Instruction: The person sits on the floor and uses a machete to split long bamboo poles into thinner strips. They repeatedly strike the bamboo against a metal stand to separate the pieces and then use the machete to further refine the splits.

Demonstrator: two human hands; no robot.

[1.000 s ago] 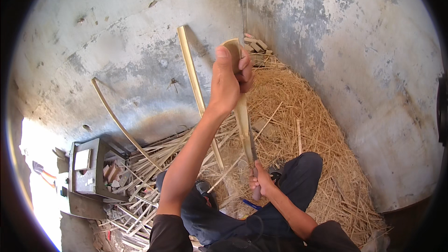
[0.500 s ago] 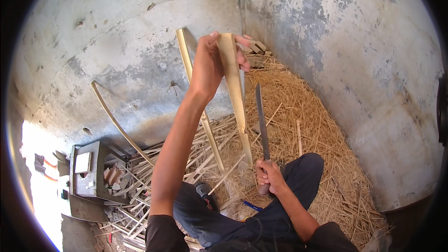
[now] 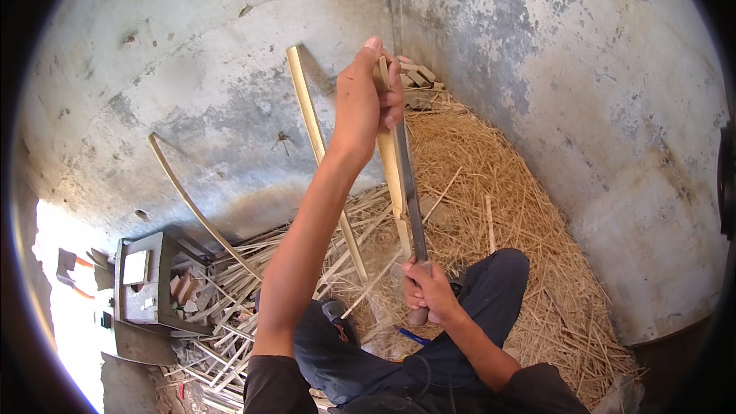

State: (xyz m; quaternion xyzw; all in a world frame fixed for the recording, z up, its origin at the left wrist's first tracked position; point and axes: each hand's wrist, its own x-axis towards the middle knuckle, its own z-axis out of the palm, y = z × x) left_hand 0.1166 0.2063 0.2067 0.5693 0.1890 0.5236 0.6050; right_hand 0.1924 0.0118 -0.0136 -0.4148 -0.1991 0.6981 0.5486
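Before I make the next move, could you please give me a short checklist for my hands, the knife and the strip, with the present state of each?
1. Left hand holds the strip near its upper end: ok.
2. Right hand is closed around the handle of the knife: ok.
3. Knife lies alongside the strip in this view: ok.
4. Left fingers clear of the knife: cannot tell; its upper part looks close to them.
5. Area free of loose scraps: not ok; shavings lie in a large heap.
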